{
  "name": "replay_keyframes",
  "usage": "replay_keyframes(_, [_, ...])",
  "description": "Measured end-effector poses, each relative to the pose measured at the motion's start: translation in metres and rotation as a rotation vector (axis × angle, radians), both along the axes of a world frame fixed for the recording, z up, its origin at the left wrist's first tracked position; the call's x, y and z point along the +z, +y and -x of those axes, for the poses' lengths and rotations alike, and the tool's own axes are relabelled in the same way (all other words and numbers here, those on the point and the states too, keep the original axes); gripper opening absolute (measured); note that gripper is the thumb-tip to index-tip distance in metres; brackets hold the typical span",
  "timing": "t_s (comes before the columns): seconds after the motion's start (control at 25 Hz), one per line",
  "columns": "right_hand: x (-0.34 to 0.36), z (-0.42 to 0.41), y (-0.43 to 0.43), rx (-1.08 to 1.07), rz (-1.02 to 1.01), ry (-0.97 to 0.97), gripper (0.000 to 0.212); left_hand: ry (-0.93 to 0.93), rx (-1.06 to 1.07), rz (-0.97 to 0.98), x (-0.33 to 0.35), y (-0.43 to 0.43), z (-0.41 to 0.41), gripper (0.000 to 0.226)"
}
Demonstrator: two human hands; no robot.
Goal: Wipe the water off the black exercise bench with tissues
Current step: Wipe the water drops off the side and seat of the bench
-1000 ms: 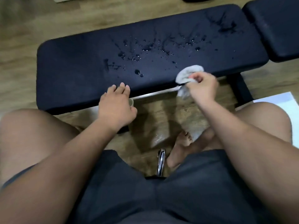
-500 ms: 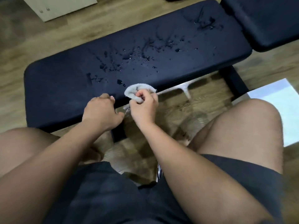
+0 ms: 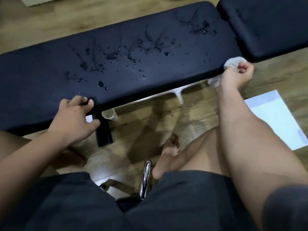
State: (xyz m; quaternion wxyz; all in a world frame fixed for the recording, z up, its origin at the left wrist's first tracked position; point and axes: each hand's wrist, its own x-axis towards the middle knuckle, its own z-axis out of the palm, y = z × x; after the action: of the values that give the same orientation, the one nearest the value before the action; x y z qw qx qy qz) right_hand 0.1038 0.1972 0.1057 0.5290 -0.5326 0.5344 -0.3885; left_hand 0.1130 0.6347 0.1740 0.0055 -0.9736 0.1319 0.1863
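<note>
- My right hand (image 3: 233,79) is at the near right corner of the black desk (image 3: 166,80). Its fingers (image 3: 243,67) are curled tight round a scrunched white tissue (image 3: 234,61), which touches that corner.
- My left hand (image 3: 73,119) holds nothing. Its fingers lie loose on the near edge of the desk, on the left, with the thumb spread wide.
- Water drops (image 3: 113,55) sit across the middle and far right of the desk top.
- A paper cup (image 3: 109,114) is under the desk, just right of my left hand.
- A white sheet (image 3: 275,120) lies on the floor (image 3: 191,114) on the right.
</note>
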Motion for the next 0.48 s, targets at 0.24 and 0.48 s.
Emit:
replay_keyframes(0.24, [0.007,0.003,-0.027,0.017,0.013,-0.053,0.015,-0.085,-0.077,0.03,-0.014,0.009,-0.003,0.09])
replay_keyframes(0.48, [-0.01,0.009,-0.027,0.11,0.064,0.175,0.039,-0.135,-0.103,0.032,-0.014,0.003,-0.002,0.082])
